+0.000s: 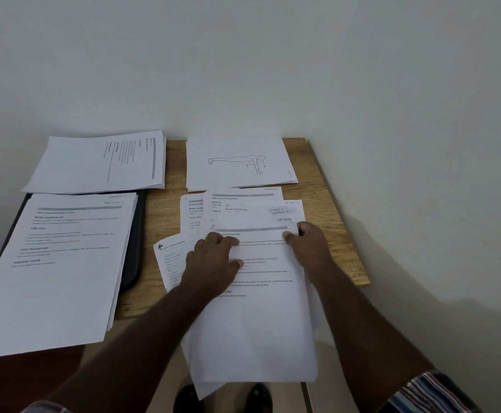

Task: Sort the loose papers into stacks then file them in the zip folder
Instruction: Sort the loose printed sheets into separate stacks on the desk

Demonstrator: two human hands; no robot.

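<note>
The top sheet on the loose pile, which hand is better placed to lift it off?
Probably the right hand: its fingers already pinch the top sheet at its far right corner. The left hand lies flat on it, pressing the loose pile.

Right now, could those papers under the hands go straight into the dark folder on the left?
No. A tall paper stack lies on top of the folder, covering most of it. It would have to come off first. Both hands already touch the loose papers.

Three sorted stacks, one loose pile, two hands.
</note>
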